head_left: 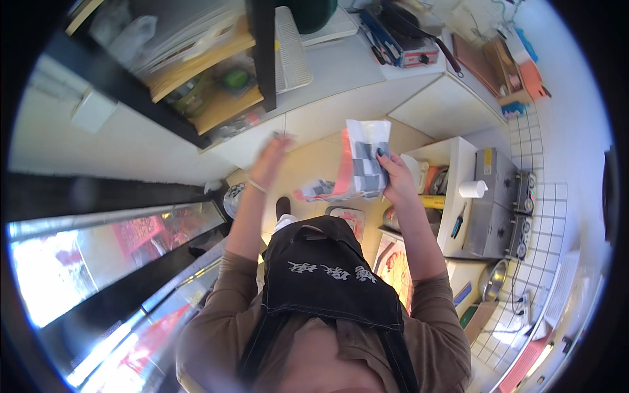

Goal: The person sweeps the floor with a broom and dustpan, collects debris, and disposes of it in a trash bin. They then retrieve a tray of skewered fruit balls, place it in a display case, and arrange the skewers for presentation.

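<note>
A plastic bag (366,162) with a black-and-white checked pattern and a red edge hangs in front of me. My right hand (395,174) grips it by its right side, thumb on the checked face. The lower end of the bag spreads out to the left, and what it contains, if anything, cannot be seen. My left hand (272,152) is raised to the left of the bag, apart from it and blurred by motion. An elastic band circles that wrist. Whether its fingers are spread is unclear.
Shelves (211,64) with plastic bags stand at the upper left. A gas stove (403,42) with a black pan sits on the far counter (339,69). To the right is a white cabinet (454,196) beside a steel appliance (491,201). A glass-fronted case (162,231) lies left.
</note>
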`<state>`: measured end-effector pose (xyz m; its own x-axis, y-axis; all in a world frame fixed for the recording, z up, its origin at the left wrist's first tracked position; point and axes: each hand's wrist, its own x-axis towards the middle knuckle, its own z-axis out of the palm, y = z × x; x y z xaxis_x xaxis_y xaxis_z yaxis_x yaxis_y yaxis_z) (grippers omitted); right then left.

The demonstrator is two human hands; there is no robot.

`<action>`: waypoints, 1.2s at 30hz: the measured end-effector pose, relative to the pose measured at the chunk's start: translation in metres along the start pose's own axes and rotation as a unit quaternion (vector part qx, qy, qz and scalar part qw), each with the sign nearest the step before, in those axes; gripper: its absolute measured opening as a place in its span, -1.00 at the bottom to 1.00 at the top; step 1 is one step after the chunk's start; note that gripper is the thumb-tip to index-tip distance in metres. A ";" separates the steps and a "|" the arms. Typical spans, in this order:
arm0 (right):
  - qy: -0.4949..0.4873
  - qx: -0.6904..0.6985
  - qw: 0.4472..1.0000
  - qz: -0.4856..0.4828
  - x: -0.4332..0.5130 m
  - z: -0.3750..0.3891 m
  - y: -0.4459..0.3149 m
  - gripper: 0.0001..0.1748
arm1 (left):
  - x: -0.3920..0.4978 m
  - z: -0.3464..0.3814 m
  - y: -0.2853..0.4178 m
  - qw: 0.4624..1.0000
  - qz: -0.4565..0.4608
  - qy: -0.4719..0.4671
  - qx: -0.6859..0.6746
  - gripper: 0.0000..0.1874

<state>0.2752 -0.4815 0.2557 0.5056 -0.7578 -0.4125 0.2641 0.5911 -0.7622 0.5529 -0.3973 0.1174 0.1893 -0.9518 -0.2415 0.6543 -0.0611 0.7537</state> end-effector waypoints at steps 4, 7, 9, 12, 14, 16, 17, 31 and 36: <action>-0.047 -0.054 0.996 -0.056 0.017 0.013 0.000 -0.78 | -0.092 0.112 0.012 0.977 0.004 -0.177 0.120 -0.65; -0.092 -0.039 0.990 -0.103 0.035 0.009 0.004 -0.74 | -0.131 0.122 -0.016 0.983 -0.006 -0.007 0.185 -0.81; -0.045 -0.153 0.968 -0.196 0.020 0.021 0.020 -0.54 | -0.157 0.131 -0.040 0.972 0.098 0.144 0.156 -0.83; -0.055 -0.312 0.873 -0.371 -0.016 0.008 0.075 -0.34 | -0.204 0.137 -0.061 0.902 0.173 0.357 0.172 -0.84; -0.139 -0.439 0.784 -0.417 -0.062 0.009 0.130 -0.39 | -0.234 0.134 -0.075 0.879 0.206 0.412 0.121 -0.86; -0.282 -0.422 0.833 -0.222 -0.103 0.011 0.171 -0.34 | -0.272 0.147 -0.086 0.887 0.200 0.412 0.055 -0.89; -0.259 -0.366 0.875 -0.183 -0.121 0.017 0.180 -0.50 | -0.293 0.151 -0.090 0.903 0.195 0.382 0.002 -0.90; -0.424 -0.100 0.777 0.454 -0.298 0.115 0.293 -0.59 | -0.562 0.121 -0.162 0.730 0.306 0.611 0.025 -0.92; -0.630 -0.299 0.659 0.281 -0.383 0.156 0.387 -0.68 | -0.683 0.105 -0.171 0.704 0.361 0.611 -0.004 -0.86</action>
<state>0.3118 0.0806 0.1960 0.7659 0.5887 -0.2584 -0.4366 0.1811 -0.8813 0.2344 0.2313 0.2177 0.9607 0.2360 -0.1461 0.0671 0.3135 0.9472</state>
